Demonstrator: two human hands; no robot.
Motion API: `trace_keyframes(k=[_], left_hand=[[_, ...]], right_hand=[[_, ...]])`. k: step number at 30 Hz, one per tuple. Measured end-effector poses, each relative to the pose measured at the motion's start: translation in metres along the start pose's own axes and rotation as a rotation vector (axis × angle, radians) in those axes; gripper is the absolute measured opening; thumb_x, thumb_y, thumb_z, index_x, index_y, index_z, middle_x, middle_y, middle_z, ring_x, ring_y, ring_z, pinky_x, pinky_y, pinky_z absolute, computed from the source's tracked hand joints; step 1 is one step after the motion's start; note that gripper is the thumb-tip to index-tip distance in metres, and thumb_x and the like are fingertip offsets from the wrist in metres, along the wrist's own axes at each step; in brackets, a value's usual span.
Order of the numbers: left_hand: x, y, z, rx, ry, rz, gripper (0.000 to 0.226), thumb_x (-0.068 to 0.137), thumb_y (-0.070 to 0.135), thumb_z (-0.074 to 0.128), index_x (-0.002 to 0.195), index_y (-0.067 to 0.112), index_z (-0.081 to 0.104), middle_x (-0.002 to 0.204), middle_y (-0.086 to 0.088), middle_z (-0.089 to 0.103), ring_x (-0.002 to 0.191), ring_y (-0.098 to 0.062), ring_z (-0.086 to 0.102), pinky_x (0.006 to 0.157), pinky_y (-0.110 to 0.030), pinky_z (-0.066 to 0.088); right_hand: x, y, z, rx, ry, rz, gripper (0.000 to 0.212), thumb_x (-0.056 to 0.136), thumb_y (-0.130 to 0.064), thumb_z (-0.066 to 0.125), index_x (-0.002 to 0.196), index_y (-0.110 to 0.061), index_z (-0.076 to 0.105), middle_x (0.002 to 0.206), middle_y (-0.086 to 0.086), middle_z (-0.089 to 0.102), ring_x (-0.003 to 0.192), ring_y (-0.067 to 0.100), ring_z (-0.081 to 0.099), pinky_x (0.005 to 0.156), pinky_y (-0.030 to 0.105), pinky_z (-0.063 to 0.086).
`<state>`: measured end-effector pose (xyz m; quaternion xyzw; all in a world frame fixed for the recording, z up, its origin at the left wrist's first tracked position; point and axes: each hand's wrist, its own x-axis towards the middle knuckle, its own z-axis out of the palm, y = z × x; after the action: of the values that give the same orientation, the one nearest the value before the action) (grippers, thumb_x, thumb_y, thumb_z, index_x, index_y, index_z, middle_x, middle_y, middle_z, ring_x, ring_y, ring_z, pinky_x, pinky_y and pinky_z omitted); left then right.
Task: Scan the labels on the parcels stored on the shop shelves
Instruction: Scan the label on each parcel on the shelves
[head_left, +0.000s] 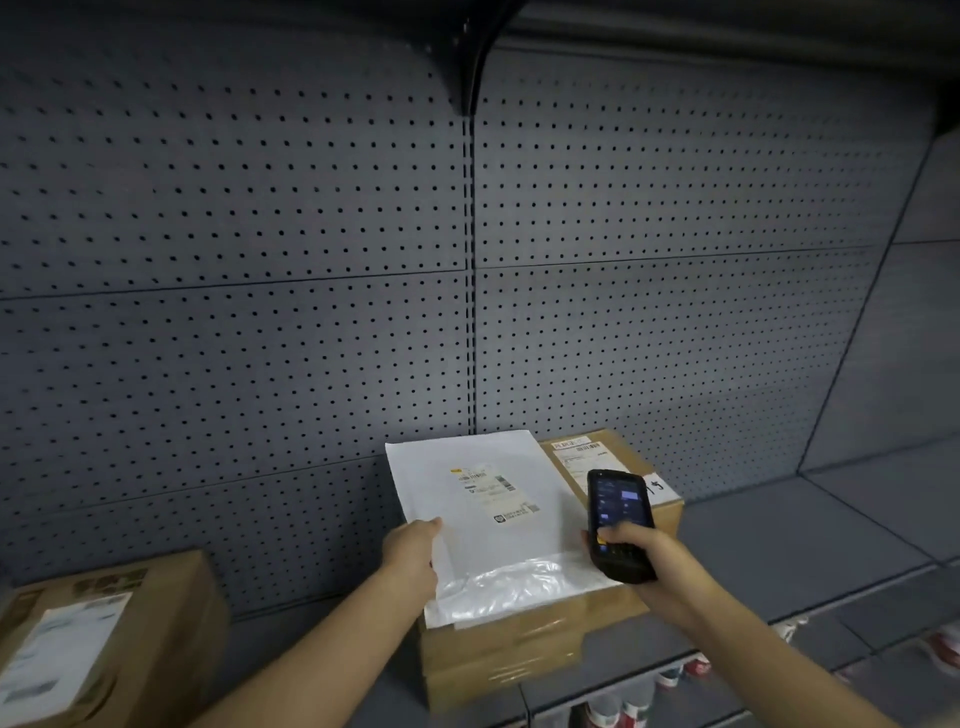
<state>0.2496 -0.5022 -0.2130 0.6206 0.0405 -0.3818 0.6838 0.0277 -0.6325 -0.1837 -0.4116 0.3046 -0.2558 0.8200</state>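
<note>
Left hand (415, 545) holds the flat white plastic mailer (483, 514) on stacked brown cardboard boxes (519, 649) on the grey shelf (779, 545), right hand (636, 553) fingers curled round the black handheld scanner (615, 519) beside its label (488, 486); scan looks underway, at least 2 other labelled boxes left.

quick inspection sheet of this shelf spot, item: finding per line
surface: grey shelf with a pegboard back panel
job's things: white mailer bag lies label up on a stack of cardboard boxes; another labelled box sits behind it; a third labelled box stands apart at far left
clutter: nothing seen on the shelf
grippers: left hand holds the mailer's left edge, fingers hidden under it; right hand grips a handheld scanner, screen lit, thumb on its keys
cables: nothing seen
surroundings: shelf bracket above; red and white items below the shelf, too blurred to name
</note>
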Motion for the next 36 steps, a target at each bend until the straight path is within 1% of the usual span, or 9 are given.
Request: trace_keyframes(k=[3,12,17,20,23,25,28,32,36], left_hand=[[0.019,0.001,0.003,0.004,0.059,-0.017,0.031,0.087,0.009,0.065,0.116,0.0,0.062,0.115,-0.022,0.065,0.105,-0.041,0.061,0.097,-0.058,0.046],[0.023,0.007,0.009,0.067,0.172,0.024,0.034,0.086,0.012,0.068,0.115,-0.004,0.062,0.112,-0.022,0.065,0.102,-0.039,0.062,0.095,-0.049,0.05],[0.028,0.004,0.001,-0.01,0.143,-0.001,0.032,0.085,0.008,0.068,0.113,-0.006,0.063,0.109,-0.023,0.066,0.099,-0.041,0.064,0.093,-0.055,0.051],[0.021,0.007,-0.011,-0.035,0.126,0.042,0.013,0.088,0.007,0.064,0.096,-0.004,0.065,0.096,-0.02,0.066,0.084,-0.034,0.063,0.08,-0.043,0.056],[0.018,0.012,-0.031,-0.058,0.151,0.122,0.015,0.092,0.009,0.061,0.078,0.007,0.057,0.078,-0.009,0.056,0.068,-0.018,0.05,0.053,-0.02,0.047],[0.017,0.015,-0.054,-0.061,0.186,0.177,0.007,0.093,0.01,0.06,0.089,0.005,0.061,0.089,-0.01,0.058,0.077,-0.018,0.052,0.07,-0.022,0.049],[0.012,0.02,-0.096,-0.059,0.249,0.218,0.037,0.094,0.01,0.059,0.128,-0.003,0.054,0.124,-0.02,0.057,0.112,-0.031,0.053,0.104,-0.036,0.039],[0.002,0.028,-0.167,-0.099,0.343,0.259,0.036,0.095,0.006,0.055,0.131,-0.001,0.051,0.117,-0.019,0.055,0.105,-0.027,0.05,0.094,-0.032,0.038],[-0.011,0.037,-0.249,-0.077,0.461,0.28,0.018,0.095,0.005,0.051,0.111,0.009,0.057,0.124,-0.021,0.058,0.099,-0.027,0.05,0.1,-0.041,0.042]], right_hand=[[0.008,-0.003,0.003,0.019,0.011,-0.024,0.04,0.081,0.012,0.055,0.119,-0.001,0.056,0.103,0.019,0.067,0.09,0.029,0.067,0.077,0.034,0.052],[0.025,-0.001,0.025,-0.047,-0.048,-0.018,0.039,0.08,0.01,0.057,0.117,-0.002,0.056,0.097,0.017,0.07,0.088,0.026,0.069,0.077,0.035,0.052],[0.031,0.005,0.033,-0.069,-0.065,0.002,0.044,0.078,0.011,0.059,0.12,-0.002,0.055,0.104,0.019,0.068,0.089,0.026,0.07,0.074,0.034,0.054],[0.036,0.01,0.038,-0.08,-0.094,0.01,0.05,0.075,0.01,0.063,0.122,-0.001,0.055,0.109,0.021,0.068,0.09,0.028,0.071,0.066,0.032,0.058],[0.038,0.015,0.053,-0.125,-0.156,-0.025,0.046,0.076,0.012,0.062,0.119,-0.002,0.058,0.106,0.021,0.07,0.095,0.032,0.068,0.076,0.037,0.056],[0.04,0.022,0.072,-0.144,-0.205,-0.045,0.04,0.077,0.014,0.059,0.115,0.0,0.059,0.1,0.02,0.071,0.095,0.034,0.068,0.085,0.042,0.053],[0.041,0.04,0.107,-0.2,-0.27,-0.071,0.048,0.072,0.013,0.065,0.118,0.002,0.058,0.103,0.023,0.069,0.101,0.041,0.067,0.086,0.045,0.053],[0.039,0.075,0.167,-0.288,-0.387,-0.054,0.046,0.068,0.011,0.068,0.113,0.003,0.059,0.095,0.025,0.071,0.092,0.038,0.07,0.076,0.041,0.055],[0.038,0.127,0.233,-0.326,-0.488,0.018,0.069,0.052,0.003,0.075,0.118,-0.002,0.056,0.097,0.024,0.073,0.094,0.04,0.07,0.09,0.05,0.053]])
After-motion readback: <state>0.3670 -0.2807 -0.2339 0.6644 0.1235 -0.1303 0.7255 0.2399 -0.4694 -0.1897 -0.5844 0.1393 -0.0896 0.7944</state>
